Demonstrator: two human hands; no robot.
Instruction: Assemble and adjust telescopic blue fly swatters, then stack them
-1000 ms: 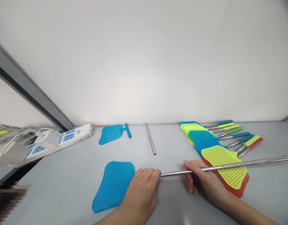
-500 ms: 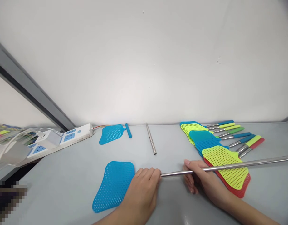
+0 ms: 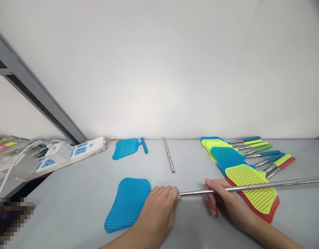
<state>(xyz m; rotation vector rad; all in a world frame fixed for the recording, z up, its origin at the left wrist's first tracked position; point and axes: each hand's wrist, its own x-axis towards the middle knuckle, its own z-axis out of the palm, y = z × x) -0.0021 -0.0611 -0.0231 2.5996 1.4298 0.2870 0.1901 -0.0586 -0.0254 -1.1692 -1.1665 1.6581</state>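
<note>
Swatter pile (image 3: 244, 175) sits on table (image 3: 71, 200), right of frame. Front rod (image 3: 291, 182) crosses over it, lower right. Power strip (image 3: 95, 146) lies left.

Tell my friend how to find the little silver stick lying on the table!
Look along the grey table where it meets the white wall. Between the blue swatter head at the back left and the pile of colourful swatters on the right lies a thin silver stick. Unlike the longer rod in the right hand, it lies by itself, untouched.
</note>
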